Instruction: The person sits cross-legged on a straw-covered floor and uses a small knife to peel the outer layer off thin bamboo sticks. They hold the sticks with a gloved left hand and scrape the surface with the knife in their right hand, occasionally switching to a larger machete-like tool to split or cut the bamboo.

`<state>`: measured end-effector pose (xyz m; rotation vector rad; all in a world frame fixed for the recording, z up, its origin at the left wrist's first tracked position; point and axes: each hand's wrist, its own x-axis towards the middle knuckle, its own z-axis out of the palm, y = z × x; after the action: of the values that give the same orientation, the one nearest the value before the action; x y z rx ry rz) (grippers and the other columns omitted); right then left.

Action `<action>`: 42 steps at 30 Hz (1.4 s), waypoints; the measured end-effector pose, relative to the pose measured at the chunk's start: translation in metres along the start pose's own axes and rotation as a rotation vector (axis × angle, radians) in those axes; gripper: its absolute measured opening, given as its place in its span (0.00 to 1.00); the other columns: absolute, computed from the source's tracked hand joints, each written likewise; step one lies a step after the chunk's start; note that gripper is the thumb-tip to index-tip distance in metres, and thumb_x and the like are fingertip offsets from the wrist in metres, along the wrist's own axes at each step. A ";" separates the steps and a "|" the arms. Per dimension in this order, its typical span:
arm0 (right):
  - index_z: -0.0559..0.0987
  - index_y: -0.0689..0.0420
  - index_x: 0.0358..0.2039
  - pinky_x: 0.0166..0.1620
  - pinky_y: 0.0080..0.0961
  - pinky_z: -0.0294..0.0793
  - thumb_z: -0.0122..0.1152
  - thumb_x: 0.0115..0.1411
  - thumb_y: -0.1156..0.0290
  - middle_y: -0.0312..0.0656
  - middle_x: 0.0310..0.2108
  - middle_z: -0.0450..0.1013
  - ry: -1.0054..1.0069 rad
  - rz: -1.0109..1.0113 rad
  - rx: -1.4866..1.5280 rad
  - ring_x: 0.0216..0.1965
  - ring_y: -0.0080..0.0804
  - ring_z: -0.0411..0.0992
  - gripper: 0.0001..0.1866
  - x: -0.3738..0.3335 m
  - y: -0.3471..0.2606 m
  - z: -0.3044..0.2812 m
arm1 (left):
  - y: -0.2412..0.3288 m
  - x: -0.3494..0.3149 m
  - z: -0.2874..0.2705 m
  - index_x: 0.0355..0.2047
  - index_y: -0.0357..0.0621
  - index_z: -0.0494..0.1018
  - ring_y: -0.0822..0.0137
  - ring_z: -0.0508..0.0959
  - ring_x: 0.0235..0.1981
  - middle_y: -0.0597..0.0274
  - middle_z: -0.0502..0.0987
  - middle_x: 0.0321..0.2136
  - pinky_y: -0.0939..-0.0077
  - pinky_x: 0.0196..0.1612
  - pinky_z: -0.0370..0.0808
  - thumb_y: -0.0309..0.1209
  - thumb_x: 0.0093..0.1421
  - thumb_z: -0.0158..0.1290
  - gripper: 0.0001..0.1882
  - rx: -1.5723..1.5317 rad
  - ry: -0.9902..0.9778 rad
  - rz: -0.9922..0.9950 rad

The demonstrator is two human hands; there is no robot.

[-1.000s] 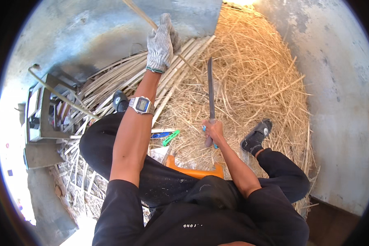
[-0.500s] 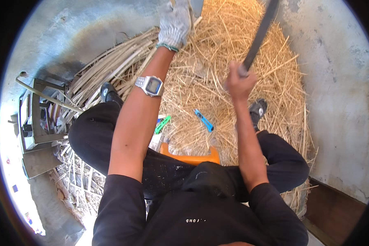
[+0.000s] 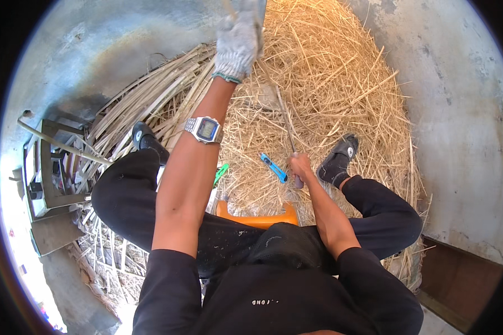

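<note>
My left hand, in a grey knitted glove with a silver watch below it on the wrist, is at the top edge. It is closed on a thin tan strip, whose end sticks out past the fingers; motion blurs the glove. Lower and to the right, my bare right hand is wrapped around the handle of a long-bladed knife. The blade points away from me, up toward the glove, and appears edge-on. Close by on the straw lie a blue box cutter and a green cutter, partly behind my left forearm.
Loose straw-coloured shavings cover the floor between my feet and beyond. Long split strips are piled at the left. An orange plastic piece sits between my legs. Concrete walls rise on both sides, with a wooden frame at far left.
My right hand has come down and toward me, bringing the knife from raised at the upper right to low over the shavings. The gloved left hand stays near the top edge.
</note>
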<state>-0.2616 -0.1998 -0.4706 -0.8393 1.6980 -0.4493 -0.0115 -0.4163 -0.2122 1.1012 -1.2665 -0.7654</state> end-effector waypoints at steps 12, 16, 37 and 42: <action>0.82 0.64 0.30 0.40 0.49 0.74 0.65 0.56 0.51 0.60 0.30 0.78 0.374 -0.128 -0.453 0.35 0.55 0.78 0.24 -0.042 -0.029 0.081 | 0.049 -0.017 -0.047 0.16 0.52 0.62 0.75 0.59 0.07 0.71 0.60 0.08 0.78 0.08 0.54 0.50 0.67 0.52 0.26 -0.540 0.087 -0.085; 0.82 0.66 0.31 0.42 0.49 0.75 0.63 0.58 0.52 0.60 0.32 0.78 0.315 -0.031 -0.417 0.38 0.57 0.78 0.24 -0.029 -0.030 0.072 | 0.052 -0.030 -0.027 0.11 0.55 0.56 0.75 0.52 0.07 0.75 0.52 0.06 0.77 0.11 0.48 0.54 0.66 0.52 0.32 -0.411 0.090 -0.037; 0.79 0.61 0.26 0.29 0.39 0.73 0.67 0.56 0.56 0.42 0.18 0.73 0.242 -0.194 -0.276 0.24 0.38 0.74 0.18 -0.025 -0.021 0.051 | 0.052 0.000 -0.038 0.14 0.54 0.59 0.74 0.57 0.08 0.72 0.57 0.08 0.74 0.11 0.56 0.53 0.66 0.53 0.28 -0.384 -0.026 -0.330; 0.79 0.59 0.30 0.21 0.24 0.67 0.66 0.59 0.61 0.34 0.16 0.71 -0.877 -0.070 0.857 0.14 0.26 0.68 0.13 -0.023 -0.053 0.022 | 0.062 0.000 -0.023 0.15 0.55 0.59 0.75 0.55 0.09 0.75 0.55 0.09 0.74 0.12 0.53 0.50 0.65 0.55 0.27 -0.385 -0.073 -0.282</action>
<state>-0.2219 -0.2156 -0.4254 -0.3472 0.5589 -0.6588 0.0030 -0.3906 -0.1527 0.9486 -0.9776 -1.2160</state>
